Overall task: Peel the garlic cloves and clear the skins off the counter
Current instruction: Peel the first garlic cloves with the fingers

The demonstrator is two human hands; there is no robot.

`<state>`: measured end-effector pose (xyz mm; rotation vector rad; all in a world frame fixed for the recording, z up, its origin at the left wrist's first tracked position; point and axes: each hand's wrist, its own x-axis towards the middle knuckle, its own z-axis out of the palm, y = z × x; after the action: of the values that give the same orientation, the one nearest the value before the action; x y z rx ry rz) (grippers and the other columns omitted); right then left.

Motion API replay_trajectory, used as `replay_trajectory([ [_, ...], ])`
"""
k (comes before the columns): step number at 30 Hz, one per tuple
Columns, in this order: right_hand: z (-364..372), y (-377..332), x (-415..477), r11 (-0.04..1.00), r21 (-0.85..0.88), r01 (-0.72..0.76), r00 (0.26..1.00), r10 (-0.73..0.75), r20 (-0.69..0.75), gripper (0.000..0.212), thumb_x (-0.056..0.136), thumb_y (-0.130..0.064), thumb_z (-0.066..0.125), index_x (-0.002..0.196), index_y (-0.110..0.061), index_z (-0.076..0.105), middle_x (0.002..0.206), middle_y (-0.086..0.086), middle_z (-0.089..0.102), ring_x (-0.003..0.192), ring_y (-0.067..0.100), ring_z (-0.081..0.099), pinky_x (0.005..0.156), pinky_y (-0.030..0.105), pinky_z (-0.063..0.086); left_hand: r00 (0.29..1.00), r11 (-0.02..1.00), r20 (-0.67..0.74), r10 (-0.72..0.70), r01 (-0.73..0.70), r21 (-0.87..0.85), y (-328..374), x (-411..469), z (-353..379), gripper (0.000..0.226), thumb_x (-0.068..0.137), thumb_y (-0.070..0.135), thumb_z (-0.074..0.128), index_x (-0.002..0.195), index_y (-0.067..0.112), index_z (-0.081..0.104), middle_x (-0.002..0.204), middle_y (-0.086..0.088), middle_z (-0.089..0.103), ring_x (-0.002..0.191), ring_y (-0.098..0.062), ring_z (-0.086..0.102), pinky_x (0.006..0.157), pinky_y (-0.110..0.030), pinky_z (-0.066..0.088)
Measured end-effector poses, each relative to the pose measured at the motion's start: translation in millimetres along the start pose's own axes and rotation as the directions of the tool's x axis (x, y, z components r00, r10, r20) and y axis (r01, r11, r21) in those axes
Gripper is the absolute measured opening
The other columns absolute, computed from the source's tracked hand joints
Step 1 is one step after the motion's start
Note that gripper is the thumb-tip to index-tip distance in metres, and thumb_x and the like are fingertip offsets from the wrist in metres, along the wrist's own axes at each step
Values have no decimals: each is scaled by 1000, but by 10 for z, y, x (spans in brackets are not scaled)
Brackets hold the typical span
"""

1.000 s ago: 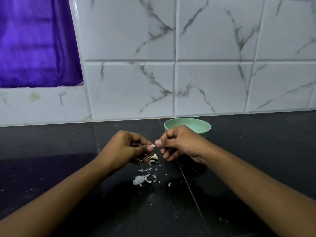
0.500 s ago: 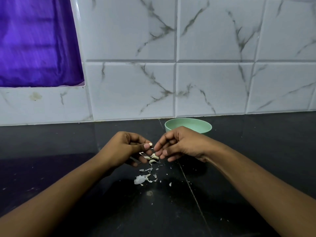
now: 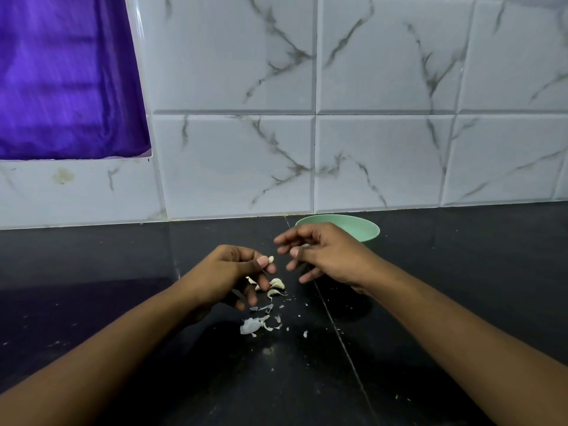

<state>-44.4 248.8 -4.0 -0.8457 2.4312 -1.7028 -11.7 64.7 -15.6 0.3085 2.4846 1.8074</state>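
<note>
Left hand: your left hand (image 3: 233,269) pinched a small pale clove (image 3: 271,259) between thumb and forefinger. The other fingers curled loosely below it, just above the black counter (image 3: 430,302).
Right hand: your right hand (image 3: 329,256) hung just beside the clove without touching it. Its fingers were spread apart and slack, and nothing showed between them.
On the counter: a few pale curved pieces (image 3: 277,283) lay right under your left fingers. They were cloves or thick husk; the view was too small to say which.
Skins: thin papery skins (image 3: 252,325) lay scattered nearer to you, with tiny flecks strewn off to the right.
Bowl: the green bowl (image 3: 368,230) stood behind your right hand, near the tiled wall, its inside hidden from this angle.
Just changed: half a second earlier your right fingertips were closed in against the clove at your left thumb — then they came away and opened, while the left pinch stayed put.
Meaning for the task: that read as the end of one pull at the skin, so the clove was probably close to bare. You had to judge whether it needed another pick or was ready to set down. The clearing half had not started — every skin was still on the counter.
</note>
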Motion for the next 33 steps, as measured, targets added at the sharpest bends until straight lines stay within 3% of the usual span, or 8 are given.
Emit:
replay_trajectory([
  [3, 80, 54, 6, 1000, 5, 23, 999, -23, 44, 16, 88, -9, 64, 102, -18, 66, 82, -1, 67, 68, 5, 64, 55, 19, 54, 1000, 1000, 11, 13, -13, 3, -14, 7, 16, 24, 96, 21, 51, 79, 10, 64, 58, -2, 59, 40, -12, 50, 40, -19, 38],
  [7, 128, 49, 4, 997, 44, 59, 998, -60, 16, 3, 82, -7, 70, 85, -8, 69, 71, 4, 69, 60, 5, 64, 53, 14, 49, 1000, 999, 19, 24, -25, 22, -26, 7, 29, 24, 95, 22, 54, 76, 9, 62, 55, -1, 57, 40, -12, 51, 40, -19, 40],
  [14, 55, 44, 9, 986, 158, -45, 997, 54, -55, 11, 94, -8, 54, 84, -12, 57, 72, 1, 53, 57, 5, 54, 48, 23, 54, 997, 999, -66, 39, -39, -7, -6, 23, -8, 42, 97, 36, 45, 63, 12, 45, 48, -4, 49, 37, -17, 47, 41, -20, 37],
  [19, 162, 2, -14, 980, 150, -130, 991, 131, 1, 25, 103, -28, 36, 79, -21, 43, 68, -3, 41, 53, 6, 36, 36, 15, 33, 999, 998, -29, 29, -27, 61, -39, 40, -8, 42, 94, 39, 50, 63, 11, 50, 51, -4, 53, 39, -16, 50, 42, -21, 38],
  [23, 127, -18, -28, 985, 145, -88, 996, 89, -1, 41, 97, -36, 47, 61, -19, 40, 50, -7, 33, 39, 3, 23, 33, 13, 18, 999, 995, -10, 36, -35, 97, -45, 39, -22, 34, 93, 35, 53, 70, 10, 56, 56, -4, 58, 40, -15, 52, 41, -21, 39],
  [26, 54, 6, -34, 990, 104, -99, 995, 97, 18, 43, 93, -36, 55, 57, -14, 51, 45, -3, 46, 35, 4, 33, 33, 16, 31, 998, 987, 9, 57, -58, 151, -62, 37, -41, 23, 95, 24, 55, 78, 9, 62, 62, 0, 63, 45, -13, 55, 42, -22, 40],
  [28, 22, 14, -33, 983, 118, -137, 983, 121, 134, 31, 96, -26, 53, 71, -8, 60, 59, 2, 62, 41, 5, 48, 41, 19, 47, 995, 969, 20, 96, -98, 226, -70, 39, -59, 12, 94, 12, 57, 87, 12, 66, 65, 3, 67, 51, -10, 59, 41, -20, 41],
  [33, -31, 29, -21, 969, 193, -155, 975, 119, 186, 9, 90, -4, 57, 92, -3, 67, 78, 5, 71, 65, 8, 69, 54, 17, 55, 990, 936, -2, 144, -136, 323, -53, 43, -105, 26, 90, 0, 58, 97, 23, 67, 78, 11, 73, 63, -9, 65, 44, -22, 46],
])
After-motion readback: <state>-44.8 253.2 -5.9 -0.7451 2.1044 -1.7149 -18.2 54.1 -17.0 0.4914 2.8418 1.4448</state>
